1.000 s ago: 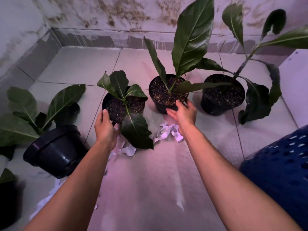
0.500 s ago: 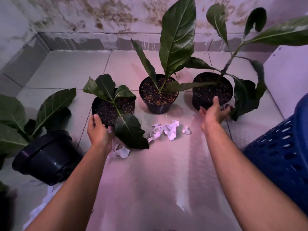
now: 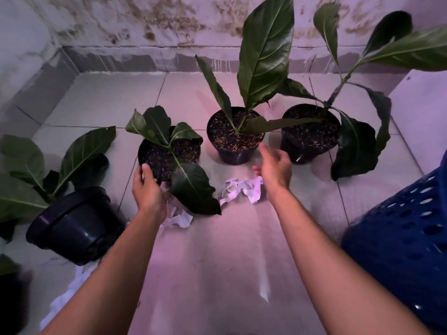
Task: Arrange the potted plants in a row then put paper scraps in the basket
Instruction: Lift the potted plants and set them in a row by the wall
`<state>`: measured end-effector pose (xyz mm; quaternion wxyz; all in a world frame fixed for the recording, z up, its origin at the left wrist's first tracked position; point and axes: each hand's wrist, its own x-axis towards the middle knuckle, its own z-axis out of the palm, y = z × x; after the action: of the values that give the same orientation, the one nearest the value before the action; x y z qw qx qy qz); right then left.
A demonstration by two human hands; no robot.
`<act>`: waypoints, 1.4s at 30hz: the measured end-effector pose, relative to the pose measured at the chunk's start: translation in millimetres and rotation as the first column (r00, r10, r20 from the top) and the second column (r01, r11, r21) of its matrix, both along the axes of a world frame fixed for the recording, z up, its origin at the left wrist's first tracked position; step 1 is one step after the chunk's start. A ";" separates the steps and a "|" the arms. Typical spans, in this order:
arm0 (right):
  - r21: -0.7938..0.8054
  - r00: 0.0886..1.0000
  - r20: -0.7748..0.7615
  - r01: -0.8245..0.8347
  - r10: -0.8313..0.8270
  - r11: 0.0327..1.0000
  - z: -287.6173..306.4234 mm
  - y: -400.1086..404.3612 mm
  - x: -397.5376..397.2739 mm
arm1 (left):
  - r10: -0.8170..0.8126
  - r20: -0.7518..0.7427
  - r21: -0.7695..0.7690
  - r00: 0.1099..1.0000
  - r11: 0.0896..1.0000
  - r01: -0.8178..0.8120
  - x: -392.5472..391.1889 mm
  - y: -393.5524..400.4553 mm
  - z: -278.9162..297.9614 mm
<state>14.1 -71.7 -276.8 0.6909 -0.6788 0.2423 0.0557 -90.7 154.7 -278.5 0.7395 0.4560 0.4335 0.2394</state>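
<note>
Three black potted plants stand upright on the tiled floor: a small-leafed one (image 3: pixel 159 158) on the left, a tall-leafed one (image 3: pixel 232 141) in the middle and a branching one (image 3: pixel 312 134) on the right. My left hand (image 3: pixel 147 189) grips the near rim of the left pot. My right hand (image 3: pixel 274 169) hovers with spread fingers between the middle and right pots, holding nothing. A fourth pot (image 3: pixel 75 223) lies tipped over at the far left. White paper scraps (image 3: pixel 239 189) lie in front of the middle pot, with more paper (image 3: pixel 179 218) under my left wrist. The blue basket (image 3: pixel 406 238) sits at the right.
A stained wall with a grey skirting (image 3: pixel 145 61) closes off the back and left. A white panel (image 3: pixel 420 110) stands at the right behind the basket. More paper (image 3: pixel 65 298) lies by the tipped pot. A dark pot edge (image 3: pixel 9 298) shows at the bottom left.
My right hand has left the right pot's rim and moved left into the gap between the middle and right pots. My left hand stays on the left pot.
</note>
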 end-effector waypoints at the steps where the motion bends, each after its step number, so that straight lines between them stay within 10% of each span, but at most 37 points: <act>1: 0.070 0.998 -0.006 -0.064 0.065 0.995 4.0 8.3 1.7 | -0.003 0.003 -0.002 1.000 1.000 0.003 0.0 0.1 0.7; 6: 0.354 0.995 -0.066 -0.041 0.069 0.934 10.3 29.0 7.9 | -0.006 0.019 -0.009 1.000 1.000 0.006 1.3 2.1 -1.0; 16: 0.396 0.997 -0.069 0.061 -0.036 0.916 14.7 40.9 -1.1 | -0.017 0.006 -0.005 1.000 1.000 0.017 4.2 1.3 -0.7; 23: 0.265 0.998 -0.065 0.039 -0.023 0.964 17.5 40.0 -5.4 | -0.050 0.009 -0.010 0.999 0.999 0.050 0.3 1.7 4.5; 27: -0.100 0.997 -0.004 0.081 -0.082 0.992 26.2 47.9 -26.5 | -0.069 -0.070 0.100 0.995 0.992 0.075 -5.9 2.0 13.9; 35: -0.158 0.806 0.422 -0.385 0.415 0.909 68.5 135.4 -84.9 | -0.010 -0.116 0.315 0.993 0.948 0.047 -30.5 9.3 57.4; 42: -0.189 0.625 0.118 -0.749 0.771 0.636 80.1 231.4 -104.2 | 0.281 0.002 0.438 0.960 0.862 -0.253 -85.6 65.4 104.5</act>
<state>-90.1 159.7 -196.6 0.5795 -0.7602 -0.1305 0.2633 -176.3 220.1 -174.0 0.5650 0.5519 0.4509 0.4157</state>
